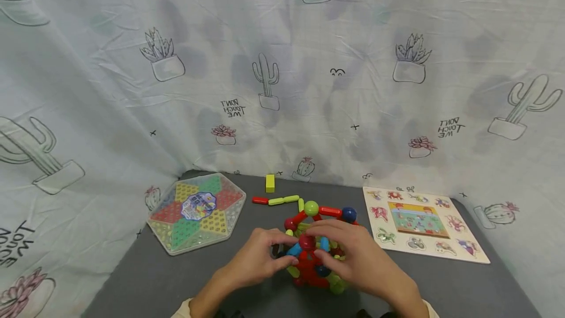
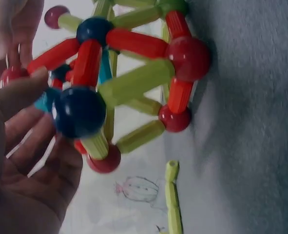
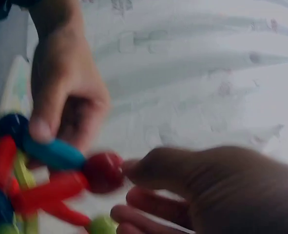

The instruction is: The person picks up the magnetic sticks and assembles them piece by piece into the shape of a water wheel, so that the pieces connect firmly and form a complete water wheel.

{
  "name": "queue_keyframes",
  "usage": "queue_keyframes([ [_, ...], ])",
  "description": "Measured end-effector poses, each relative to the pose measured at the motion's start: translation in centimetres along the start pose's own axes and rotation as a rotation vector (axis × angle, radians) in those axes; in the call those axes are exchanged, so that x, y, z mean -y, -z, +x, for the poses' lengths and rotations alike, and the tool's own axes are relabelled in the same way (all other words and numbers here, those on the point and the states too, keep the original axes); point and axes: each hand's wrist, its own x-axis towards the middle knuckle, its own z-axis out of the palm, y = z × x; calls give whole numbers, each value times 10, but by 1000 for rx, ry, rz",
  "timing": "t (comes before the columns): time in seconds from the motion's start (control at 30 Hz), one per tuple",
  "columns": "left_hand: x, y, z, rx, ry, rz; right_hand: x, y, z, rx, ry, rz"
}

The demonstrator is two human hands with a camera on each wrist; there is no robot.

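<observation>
While both hands' fingers (image 1: 324, 254) pinch it, the rod-and-ball frame (image 1: 315, 239) sits between them.

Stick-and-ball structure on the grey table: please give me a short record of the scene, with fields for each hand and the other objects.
structure: stick-and-ball structure of red, green and blue rods and balls, standing on the grey table
left hand: left hand pinches a blue rod of the structure
right hand: right hand has fingertips on a red ball
loose pieces: yellow block; row of rods behind the structure
left side: hexagonal game board
right side: wooden puzzle board
</observation>
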Motion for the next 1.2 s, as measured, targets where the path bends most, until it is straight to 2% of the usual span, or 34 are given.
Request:
queue_keyframes([
  [0.1, 9, 5, 0, 4, -25, -95, -15, 17, -12, -114, 10, 37],
  [0.17, 17, 10, 0, 3, -38, -188, -31, 28, -23, -215, 3, 121],
  [0.27, 32, 22, 0, -17, -66, -311, -67, 36, -41, -366, -49, 372],
  [0.37, 47, 37, 2, -50, -62, -410, -106, 26, -59, -441, -120, 713],
  [0.43, 59, 46, 5, -76, -65, -444, -128, 10, -69, -432, -160, 912],
  [0.5, 69, 52, 10, -92, -49, -468, -144, -7, -77, -366, -212, 1082],
  [0.63, 85, 54, 29, -81, -34, -458, -159, -34, -86, -180, -369, 1278],
  [0.73, 93, 50, 48, -65, -2, -445, -162, -43, -88, -94, -451, 1386],
  [0.9, 108, 36, 79, -71, 46, -446, -164, -49, -90, -84, -497, 1523],
  [1.0, 118, 25, 95, -64, 69, -443, -166, -54, -89, -75, -496, 1499],
  [1.13, 126, 12, 112, -24, 116, -422, -168, -59, -86, -72, -500, 1388],
  [1.2, 129, 7, 118, 5, 127, -363, -169, -60, -85, -63, -499, 1370],
])
